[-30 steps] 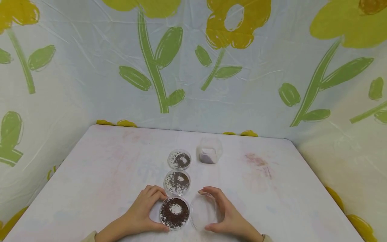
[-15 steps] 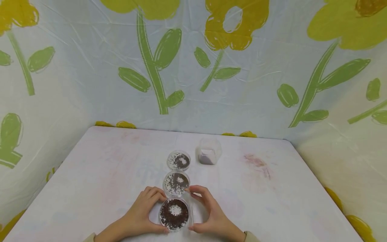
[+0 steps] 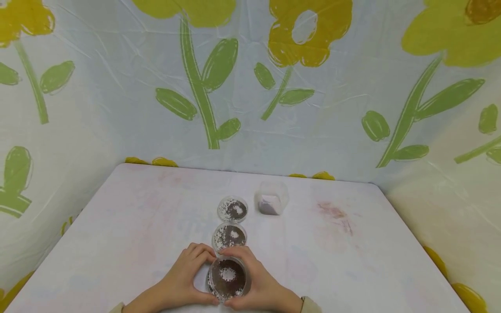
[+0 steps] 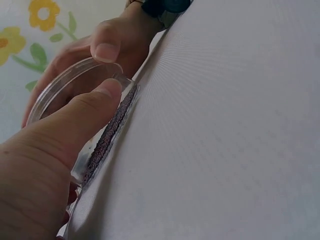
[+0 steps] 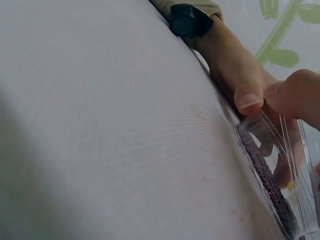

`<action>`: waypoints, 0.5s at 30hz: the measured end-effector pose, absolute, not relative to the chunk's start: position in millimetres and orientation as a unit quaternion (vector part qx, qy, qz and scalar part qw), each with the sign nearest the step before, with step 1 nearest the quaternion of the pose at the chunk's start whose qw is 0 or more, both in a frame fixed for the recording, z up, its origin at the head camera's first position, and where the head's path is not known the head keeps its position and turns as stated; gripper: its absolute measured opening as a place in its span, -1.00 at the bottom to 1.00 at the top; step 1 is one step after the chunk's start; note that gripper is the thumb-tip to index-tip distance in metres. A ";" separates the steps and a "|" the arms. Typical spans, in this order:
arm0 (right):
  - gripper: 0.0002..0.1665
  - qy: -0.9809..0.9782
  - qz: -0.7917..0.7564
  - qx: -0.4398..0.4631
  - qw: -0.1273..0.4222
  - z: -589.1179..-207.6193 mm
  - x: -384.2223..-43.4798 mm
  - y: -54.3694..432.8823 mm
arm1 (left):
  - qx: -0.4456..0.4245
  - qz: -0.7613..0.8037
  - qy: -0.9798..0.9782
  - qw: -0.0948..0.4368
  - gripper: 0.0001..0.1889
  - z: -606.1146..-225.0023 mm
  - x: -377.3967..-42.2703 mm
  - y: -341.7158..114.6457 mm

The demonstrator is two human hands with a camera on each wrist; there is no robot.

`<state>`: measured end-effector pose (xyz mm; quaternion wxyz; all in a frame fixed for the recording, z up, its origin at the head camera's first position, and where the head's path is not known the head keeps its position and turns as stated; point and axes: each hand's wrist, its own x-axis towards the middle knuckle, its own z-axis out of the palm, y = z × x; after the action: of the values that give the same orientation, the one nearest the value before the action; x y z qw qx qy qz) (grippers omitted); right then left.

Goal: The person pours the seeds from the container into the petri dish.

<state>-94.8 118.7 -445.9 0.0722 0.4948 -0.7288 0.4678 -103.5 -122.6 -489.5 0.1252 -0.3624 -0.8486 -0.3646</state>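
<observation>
A clear petri dish (image 4: 109, 137) with a dark grainy layer and a white patch stands near the table's front. My left hand (image 3: 178, 280) holds this dish from the left, thumb in front and fingers behind. My right hand (image 3: 261, 281) grips a clear round lid (image 4: 59, 82) by its rim, directly above the dish. In the left wrist view the lid is tilted, its near side close to the dish rim and its far side raised. Beyond them in a row lie a second petri dish (image 3: 228, 236) and a third petri dish (image 3: 232, 209), both with dark and white grains.
Behind and right of the row, a clear container (image 3: 271, 203) with pale greyish contents stands on the white table (image 3: 148, 226). A reddish stain (image 3: 332, 210) marks the tabletop on the right. A flower-patterned cloth (image 3: 250, 143) hangs around the table.
My right hand has carried the lid leftward from beside the front dish to a place over it. The left hand has stayed around the dish.
</observation>
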 end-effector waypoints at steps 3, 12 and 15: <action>0.00 -0.727 0.457 0.507 0.068 -441.2 -93.5 117.8 | -0.362 -0.362 -0.850 0.123 -0.29 -489.1 -103.4 -122.8; -0.06 -0.728 0.437 0.524 0.067 -440.3 -93.5 117.3 | -0.370 -0.350 -0.851 0.125 -0.22 -489.2 -103.8 -123.6; -0.05 -0.724 0.435 0.530 0.068 -438.6 -94.5 117.3 | -0.377 -0.345 -0.848 0.138 -0.23 -490.6 -105.0 -123.2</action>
<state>-94.5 117.3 -438.6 0.0677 0.5305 -0.7245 0.4349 -105.0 -123.2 -490.6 0.1381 -0.3765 -0.8485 -0.3453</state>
